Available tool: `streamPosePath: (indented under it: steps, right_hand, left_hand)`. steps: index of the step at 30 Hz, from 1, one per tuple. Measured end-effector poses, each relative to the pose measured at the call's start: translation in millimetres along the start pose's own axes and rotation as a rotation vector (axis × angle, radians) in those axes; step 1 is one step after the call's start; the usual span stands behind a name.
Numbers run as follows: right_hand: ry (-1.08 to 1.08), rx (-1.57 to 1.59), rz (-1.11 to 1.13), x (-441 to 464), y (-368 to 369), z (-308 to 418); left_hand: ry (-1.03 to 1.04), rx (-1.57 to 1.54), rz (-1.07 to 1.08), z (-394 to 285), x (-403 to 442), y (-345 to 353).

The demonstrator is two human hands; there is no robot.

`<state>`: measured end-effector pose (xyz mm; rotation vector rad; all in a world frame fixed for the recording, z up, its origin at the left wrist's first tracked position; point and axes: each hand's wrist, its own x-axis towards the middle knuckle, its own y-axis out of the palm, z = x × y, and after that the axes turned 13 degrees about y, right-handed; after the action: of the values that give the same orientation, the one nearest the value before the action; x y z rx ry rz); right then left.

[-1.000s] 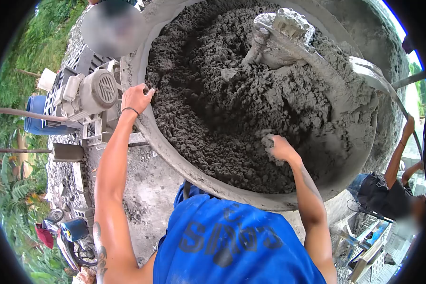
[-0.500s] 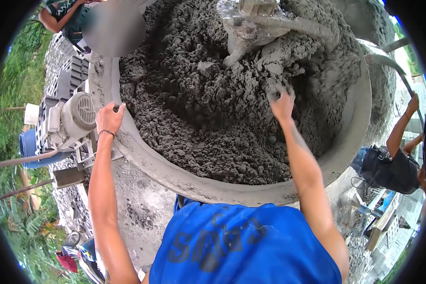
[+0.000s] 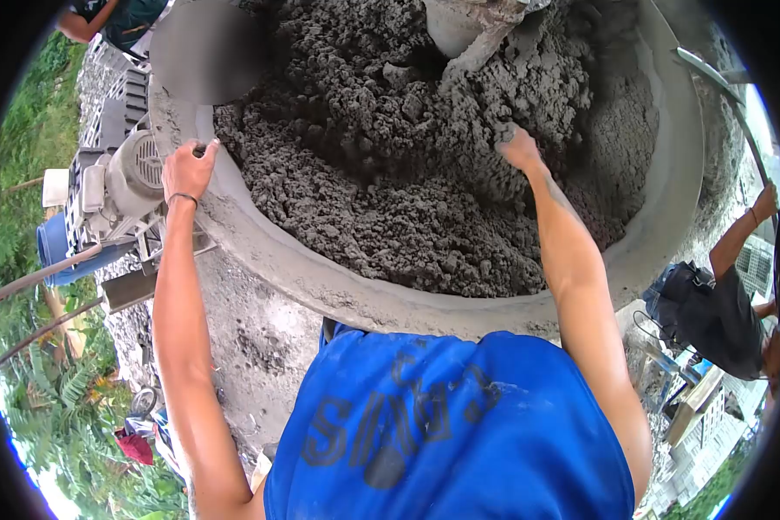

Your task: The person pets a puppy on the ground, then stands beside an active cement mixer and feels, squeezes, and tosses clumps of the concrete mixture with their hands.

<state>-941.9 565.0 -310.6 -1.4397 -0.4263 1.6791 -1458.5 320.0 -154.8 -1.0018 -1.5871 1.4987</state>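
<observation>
Since the earlier frame, the paddle [image 3: 453,33] and both hands have moved higher in the head view. The left hand [image 3: 189,170] is on the drum [image 3: 321,282] rim at upper left, fingers curled narrow. Right of centre, the right hand [image 3: 519,149] touches the mix [image 3: 364,217] inside the drum, fingers bunched; whether they hold any cannot be told.

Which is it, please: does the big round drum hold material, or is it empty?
It holds material: lumpy grey mix covers the visible floor inside the drum, and the right hand is in it.
</observation>
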Motion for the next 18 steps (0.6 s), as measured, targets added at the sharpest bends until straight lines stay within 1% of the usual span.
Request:
streamPosePath:
  steps: [1, 2, 3, 4, 5, 6, 8, 9, 11, 12, 14, 15, 17, 18]
  right_hand:
    - [-0.016, -0.019, 0.026, -2.8, 1.6, -6.4]
    - [-0.106, -0.029, -0.036, 4.4, 21.4, -21.8]
    - [-0.106, 0.007, -0.079, 6.4, 42.0, -33.3]
    - [0.002, 0.041, -0.038, -21.0, 43.3, -28.3]
    - [0.030, 0.159, -0.053, -34.3, 57.0, -34.6]
    - [0.062, 0.284, -0.009, -28.2, 75.6, -49.8]
    - [0.139, 0.292, 0.042, -40.2, 84.0, -53.9]
    - [0.103, 0.242, 0.045, -42.8, 84.5, -56.1]
    - [0.083, 0.119, 0.234, -37.1, 79.1, -49.8]
    - [0.080, 0.124, 0.227, -44.5, 73.8, -39.6]
    - [0.087, -0.204, 0.277, -67.3, 51.7, -11.1]
    - [0.086, -0.199, 0.265, -58.2, 55.8, -11.4]
    - [0.017, -0.322, 0.272, -29.3, 73.9, -17.3]
    - [0.056, -0.258, 0.176, -58.7, 59.3, -4.2]
  left_hand:
    - [0.007, -0.007, 0.000, -1.9, -1.3, -2.6]
    - [0.005, -0.007, -0.010, -4.3, -3.2, -5.6]
    - [0.006, -0.010, -0.022, -6.7, -5.0, -6.5]
    - [0.019, -0.004, -0.017, -6.8, -5.2, -4.4]
    - [0.040, -0.024, -0.024, -2.7, -4.3, -2.4]
    - [0.043, -0.024, -0.039, 1.3, -3.6, -0.5]
    - [0.062, -0.037, -0.058, -3.0, -3.7, 0.6]
    - [0.050, -0.035, -0.043, -5.4, -4.6, -3.5]
    - [0.042, -0.031, -0.037, -9.3, -5.8, -8.9]
    - [0.036, -0.017, -0.031, -9.6, -6.0, -9.2]
    - [0.033, -0.007, -0.022, -9.2, -5.5, -11.4]
    - [0.038, -0.011, -0.034, -11.1, -5.5, -14.1]
    - [0.010, -0.028, -0.007, -16.0, -8.6, -19.6]
    - [0.002, -0.030, -0.008, -19.9, -10.9, -23.8]
